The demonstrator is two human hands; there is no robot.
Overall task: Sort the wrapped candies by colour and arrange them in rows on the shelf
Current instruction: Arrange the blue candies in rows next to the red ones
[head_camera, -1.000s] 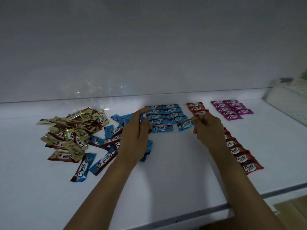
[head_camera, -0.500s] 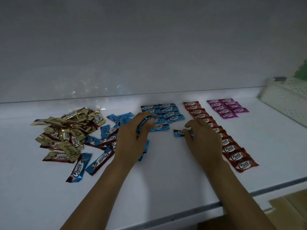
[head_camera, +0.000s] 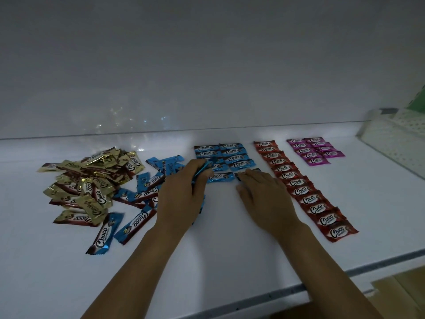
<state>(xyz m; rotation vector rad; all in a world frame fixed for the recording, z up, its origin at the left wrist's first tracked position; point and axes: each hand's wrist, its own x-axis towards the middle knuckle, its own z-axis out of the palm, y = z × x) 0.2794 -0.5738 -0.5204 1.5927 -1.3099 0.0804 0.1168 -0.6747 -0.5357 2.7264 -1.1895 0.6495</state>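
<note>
On the white shelf (head_camera: 230, 261) lie wrapped Choco candies. Two short rows of blue candies (head_camera: 226, 155) sit mid-shelf. My left hand (head_camera: 181, 194) grips several blue candies (head_camera: 201, 169) at the rows' front left. My right hand (head_camera: 264, 196) lies flat with its fingertips pressing a blue candy (head_camera: 239, 175) down at the front of the right blue row; the hand hides most of that candy. A long row of red candies (head_camera: 303, 192) runs to the right, and two short rows of pink candies (head_camera: 314, 150) lie beyond it.
A loose heap of gold candies (head_camera: 92, 180) fills the left. Unsorted blue candies (head_camera: 138, 203) are scattered between it and my left hand. A white perforated basket (head_camera: 397, 139) stands at the far right. The shelf's front edge (head_camera: 322, 279) runs below my forearms.
My right hand has brought a blue candy from the back of the blue rows toward me and now presses it flat at the front of the right row. My left hand has stayed in place.
</note>
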